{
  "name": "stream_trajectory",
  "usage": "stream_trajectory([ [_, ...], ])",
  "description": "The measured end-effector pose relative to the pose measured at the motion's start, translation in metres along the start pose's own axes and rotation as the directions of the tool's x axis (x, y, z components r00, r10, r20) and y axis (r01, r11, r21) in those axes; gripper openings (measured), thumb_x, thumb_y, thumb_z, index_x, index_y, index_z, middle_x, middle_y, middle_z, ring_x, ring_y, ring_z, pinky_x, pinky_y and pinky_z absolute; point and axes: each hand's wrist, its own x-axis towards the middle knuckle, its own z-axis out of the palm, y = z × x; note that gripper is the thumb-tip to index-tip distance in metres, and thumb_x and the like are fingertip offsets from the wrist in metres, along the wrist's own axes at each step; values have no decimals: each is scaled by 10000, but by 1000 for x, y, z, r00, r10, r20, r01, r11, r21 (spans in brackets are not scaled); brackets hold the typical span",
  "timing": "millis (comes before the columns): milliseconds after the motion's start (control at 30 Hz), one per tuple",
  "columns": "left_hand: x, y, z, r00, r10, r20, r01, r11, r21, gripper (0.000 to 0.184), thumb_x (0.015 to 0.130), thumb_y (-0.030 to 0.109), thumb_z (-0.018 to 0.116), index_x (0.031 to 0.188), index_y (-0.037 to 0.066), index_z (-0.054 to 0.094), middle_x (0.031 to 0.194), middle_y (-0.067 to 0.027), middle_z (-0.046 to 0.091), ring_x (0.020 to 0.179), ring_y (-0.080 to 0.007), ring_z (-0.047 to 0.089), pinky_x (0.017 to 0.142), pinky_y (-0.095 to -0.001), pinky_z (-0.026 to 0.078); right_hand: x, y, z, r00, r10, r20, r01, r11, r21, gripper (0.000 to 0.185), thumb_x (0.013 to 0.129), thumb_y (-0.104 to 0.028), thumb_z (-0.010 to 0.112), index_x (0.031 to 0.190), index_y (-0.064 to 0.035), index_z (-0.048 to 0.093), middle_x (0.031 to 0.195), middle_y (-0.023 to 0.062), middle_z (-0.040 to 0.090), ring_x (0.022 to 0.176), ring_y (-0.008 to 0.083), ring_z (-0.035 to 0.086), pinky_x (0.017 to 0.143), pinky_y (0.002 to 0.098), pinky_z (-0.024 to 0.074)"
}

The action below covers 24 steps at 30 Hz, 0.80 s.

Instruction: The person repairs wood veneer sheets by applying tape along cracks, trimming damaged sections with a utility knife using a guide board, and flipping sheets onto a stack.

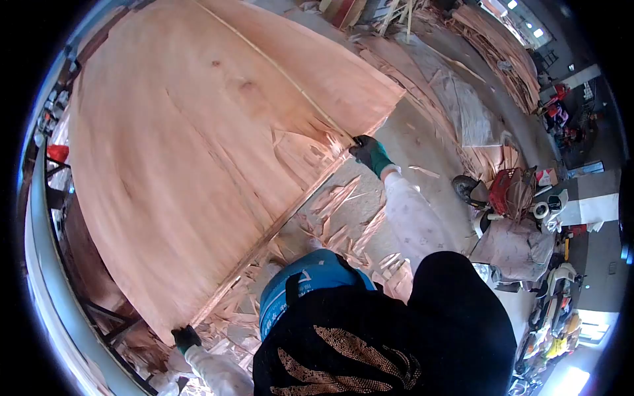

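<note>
A large stack of pinkish-brown wood veneer sheets (178,152) fills the left and middle of the head view, its near edge ragged and split in places. A long, thin pale stick (277,68) lies across the top sheet. At the near right edge, my right hand (371,155), in a black and green glove, is closed around the stick's near end. My left hand (186,338), gloved alike, grips the near left corner of the top veneer sheet; its fingertips are partly hidden.
Broken veneer strips (337,198) litter the floor below the near edge. A dark metal frame (109,317) stands at the left. More veneer (495,53) is piled at the upper right. A cart with a red basket (507,191) and a scooter (558,290) are on the right.
</note>
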Motion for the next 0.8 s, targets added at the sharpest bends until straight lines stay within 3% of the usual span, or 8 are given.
stream_trajectory([
  [33,-9,12,-20,976,133,173,-208,811,547,469,936,288,387,1318,20,438,1357,-152,475,1253,-263,447,1070,-415,314,-9,-1,-7,994,-107,-34,100,981,-168,418,728,-269,688,1072,-37,630,980,162,669,837,319,640,777,409,512],
  [233,1,-74,45,912,410,-17,-340,780,525,365,911,261,408,1183,95,587,1232,-171,565,1210,-346,473,1037,-471,324,-46,-11,-33,968,-159,-194,89,942,-324,349,787,-288,621,1080,-98,639,993,183,628,899,373,607,795,456,496],
  [333,-27,-35,6,839,-523,-150,318,695,-645,341,898,200,479,1189,52,574,1220,-168,573,1125,-320,524,959,-438,402,-52,-41,-27,952,-222,-210,189,968,-166,369,815,-279,607,1137,-99,604,1038,191,610,904,379,602,784,463,494],
  [533,-32,87,-73,808,-404,-429,-365,227,-903,342,877,98,589,1192,-31,554,1194,-156,591,1025,-226,573,888,-338,480,-26,-71,42,938,-348,2,343,923,-175,404,763,-220,671,1143,-109,589,1038,172,596,883,365,619,735,435,511],
  [567,-21,96,-74,790,-189,-583,-379,596,-708,356,874,112,601,1199,-26,554,1191,-154,593,1011,-225,578,895,-331,474,-26,-64,47,939,-341,30,340,918,-204,356,770,-203,650,1110,-113,597,1007,166,599,864,363,621,718,434,510],
  [600,-16,113,-76,884,-217,-414,-350,277,-895,379,874,140,610,1213,-19,549,1200,-158,590,1033,-242,582,918,-325,461,-27,-62,48,940,-335,57,339,912,-231,309,777,-186,629,1077,-117,605,975,160,603,845,362,623,701,433,509],
  [633,-23,140,-87,868,-119,-482,-312,626,-715,421,870,180,621,1230,-21,535,1210,-165,584,1082,-268,570,954,-334,436,-28,-60,48,940,-331,86,342,903,-260,265,784,-169,607,1044,-120,613,944,154,606,825,360,624,683,431,508],
  [800,-27,182,-87,922,-29,-386,-239,741,-627,520,842,297,657,1236,-16,529,1244,-179,559,1148,-277,532,987,-355,409,-30,-23,52,876,-482,24,480,865,-148,156,781,-133,562,929,-127,610,858,121,594,746,327,626,610,447,495],
])
